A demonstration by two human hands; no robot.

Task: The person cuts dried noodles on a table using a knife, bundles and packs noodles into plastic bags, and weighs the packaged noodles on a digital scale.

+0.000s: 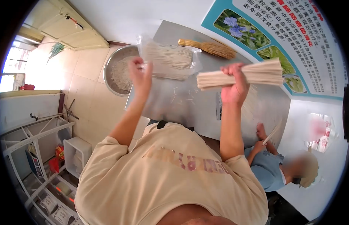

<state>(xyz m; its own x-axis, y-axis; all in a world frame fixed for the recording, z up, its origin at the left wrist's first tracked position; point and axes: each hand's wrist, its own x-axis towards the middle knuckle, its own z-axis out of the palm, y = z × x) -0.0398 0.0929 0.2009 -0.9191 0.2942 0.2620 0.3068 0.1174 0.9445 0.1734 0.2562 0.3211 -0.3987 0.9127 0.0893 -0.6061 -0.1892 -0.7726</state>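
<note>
My right hand (pixel 235 84) is closed round a thick bundle of dried noodles (pixel 264 73), held level above the steel table. Slightly blurred, my left hand (pixel 141 75) has its fingers curled at the left end of a clear plastic bag (pixel 197 62). Something small and whitish shows at those fingertips, but I cannot make out what it is. More dried noodles (pixel 170 56) lie side by side in or on that bag. Left of my left hand, a round metal basin (pixel 107 77) contains loose noodle pieces.
A straw hand broom (pixel 210 48) lies at the back of the steel table (pixel 163 101). Loose strands and a dark slotted strip are near my right forearm. On the right, another person (pixel 268 165) holds a few noodles. A white rack (pixel 32 150) stands lower left.
</note>
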